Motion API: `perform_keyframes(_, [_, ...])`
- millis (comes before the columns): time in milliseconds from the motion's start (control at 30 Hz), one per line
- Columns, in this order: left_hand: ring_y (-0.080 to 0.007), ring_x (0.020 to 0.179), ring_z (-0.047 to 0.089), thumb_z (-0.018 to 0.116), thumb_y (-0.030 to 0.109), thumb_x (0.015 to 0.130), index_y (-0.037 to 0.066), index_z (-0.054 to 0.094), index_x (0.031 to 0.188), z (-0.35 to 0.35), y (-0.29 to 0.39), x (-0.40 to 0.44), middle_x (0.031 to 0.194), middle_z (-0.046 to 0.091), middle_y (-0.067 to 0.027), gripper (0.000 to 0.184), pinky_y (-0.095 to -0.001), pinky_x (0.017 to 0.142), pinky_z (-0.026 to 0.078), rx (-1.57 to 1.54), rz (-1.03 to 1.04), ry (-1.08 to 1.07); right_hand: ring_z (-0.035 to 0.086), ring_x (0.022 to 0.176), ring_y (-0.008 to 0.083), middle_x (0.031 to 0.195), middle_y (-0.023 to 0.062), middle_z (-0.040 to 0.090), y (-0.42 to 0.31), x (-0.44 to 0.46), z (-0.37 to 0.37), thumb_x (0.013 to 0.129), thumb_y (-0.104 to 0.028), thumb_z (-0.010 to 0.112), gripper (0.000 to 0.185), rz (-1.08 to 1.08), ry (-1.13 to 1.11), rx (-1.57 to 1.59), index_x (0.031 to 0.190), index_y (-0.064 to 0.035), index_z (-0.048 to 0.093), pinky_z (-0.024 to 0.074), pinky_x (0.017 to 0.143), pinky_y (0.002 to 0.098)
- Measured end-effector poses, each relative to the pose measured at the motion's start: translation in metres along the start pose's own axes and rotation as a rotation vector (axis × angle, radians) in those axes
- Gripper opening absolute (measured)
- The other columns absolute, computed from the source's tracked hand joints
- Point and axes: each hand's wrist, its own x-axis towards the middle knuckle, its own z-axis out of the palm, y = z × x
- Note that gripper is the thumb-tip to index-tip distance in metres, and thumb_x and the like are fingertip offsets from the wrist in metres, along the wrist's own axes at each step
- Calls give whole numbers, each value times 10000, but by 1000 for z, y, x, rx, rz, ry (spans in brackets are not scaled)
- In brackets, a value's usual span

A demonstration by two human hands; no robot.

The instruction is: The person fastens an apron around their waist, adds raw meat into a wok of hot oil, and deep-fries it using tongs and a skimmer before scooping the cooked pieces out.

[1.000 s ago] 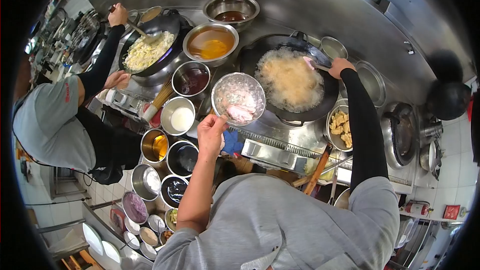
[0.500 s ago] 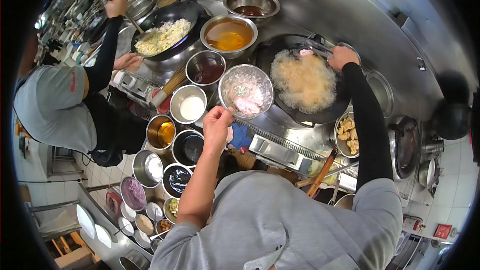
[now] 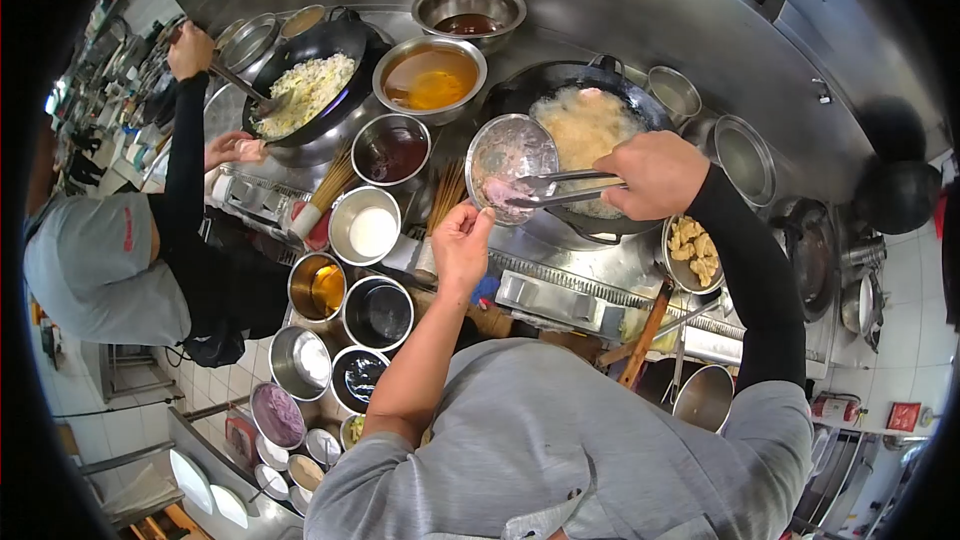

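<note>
My left hand point(image 3: 463, 244) pinches the near rim of a metal bowl point(image 3: 490, 140) and holds it at the left edge of the black wok point(image 3: 660, 118). Pink raw meat point(image 3: 503, 191) lies low in the bowl. Metal tongs point(image 3: 575, 187) are gripped in my right hand point(image 3: 655, 176), over the near right part of the wok. Their tips reach into the bowl at the meat. Pale foam point(image 3: 582, 130) bubbles in the wok, with a pinkish piece point(image 3: 592, 95) near its far side.
On the left a co-worker point(image 3: 110, 265) holds a ladle in a second wok point(image 3: 345, 105) of rice-like food. Bowls of amber liquid point(image 3: 430, 78) and dark red liquid point(image 3: 392, 150) stand between the woks. Right of my wok is a bowl of fried pieces point(image 3: 693, 252); pots point(image 3: 378, 313) stand lower left.
The tongs in my right hand have moved left from the wok's far side into the bowl. My left hand and the bowl have shifted right, to the wok's edge. The co-worker's ladle has moved left.
</note>
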Motion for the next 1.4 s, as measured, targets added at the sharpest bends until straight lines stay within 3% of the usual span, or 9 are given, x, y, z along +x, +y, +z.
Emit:
perform_keyframes(133, [-10, 644, 415, 675, 130, 938, 18, 609, 789, 0, 1, 1, 699, 521, 78, 197, -210, 568, 330, 117, -29, 20, 673, 782, 377, 778, 175, 681, -4, -6, 6, 799, -222, 674, 274, 29, 13, 14, 1020, -69, 725, 525, 712, 489])
perform_keyframes(233, [-11, 642, 411, 677, 131, 937, 17, 613, 790, 2, -3, 1, 697, 517, 78, 197, -210, 569, 326, 97, -38, 14, 675, 798, 375, 772, 159, 690, -3, -10, 10, 825, -224, 647, 203, 38, 33, 54, 946, -82, 729, 523, 735, 494])
perform_keyframes(600, [-9, 634, 365, 703, 188, 938, 39, 612, 753, 16, -5, 9, 683, 475, 94, 254, -212, 554, 291, -78, -54, -67, 678, 787, 340, 773, 133, 691, 5, -50, -21, 823, -181, 685, 234, 75, 102, -36, 1023, -70, 734, 526, 704, 464])
perform_keyframes(767, [-22, 655, 428, 697, 179, 938, 35, 633, 756, 20, 0, 9, 716, 550, 67, 241, -218, 585, 336, 15, -68, -89, 653, 733, 333, 764, 117, 648, 13, -61, -22, 813, -167, 693, 298, -2, 170, -75, 1087, -50, 711, 501, 651, 450])
perform_keyframes(967, [-22, 634, 388, 701, 180, 929, 41, 607, 734, 16, -16, 11, 685, 495, 83, 257, -225, 558, 307, 42, -88, -60, 673, 786, 352, 794, 145, 686, 24, -80, -43, 804, -150, 697, 289, 67, 313, -74, 1071, -45, 727, 524, 703, 464])
perform_keyframes(1067, [-21, 635, 385, 701, 178, 928, 45, 603, 729, 16, -17, 8, 683, 489, 85, 259, -223, 559, 304, 0, -99, -49, 668, 779, 373, 813, 170, 697, 47, -90, -47, 803, -145, 699, 294, 126, 373, -80, 1074, -35, 728, 525, 711, 473])
perform_keyframes(1233, [-44, 687, 493, 694, 165, 937, 48, 619, 758, -1, -21, 5, 742, 596, 28, 227, -212, 642, 380, -44, -118, -57, 680, 844, 382, 891, 191, 714, 104, -94, -23, 826, -205, 690, 286, 434, 299, -76, 1073, -76, 753, 541, 781, 481])
perform_keyframes(1333, [-28, 664, 437, 693, 159, 936, 47, 626, 745, -9, -17, 0, 715, 549, 62, 231, -214, 613, 354, -66, -115, -28, 690, 902, 371, 949, 182, 725, 143, -85, 14, 816, -230, 697, 294, 583, 229, -28, 1067, -90, 755, 547, 825, 483])
perform_keyframes(1400, [-49, 687, 506, 697, 145, 932, 60, 612, 740, -15, -18, 0, 741, 593, 30, 227, -226, 672, 425, -125, -141, -11, 691, 940, 366, 979, 180, 727, 169, -73, 46, 811, -246, 682, 292, 673, 149, -30, 1052, -100, 757, 549, 855, 478])
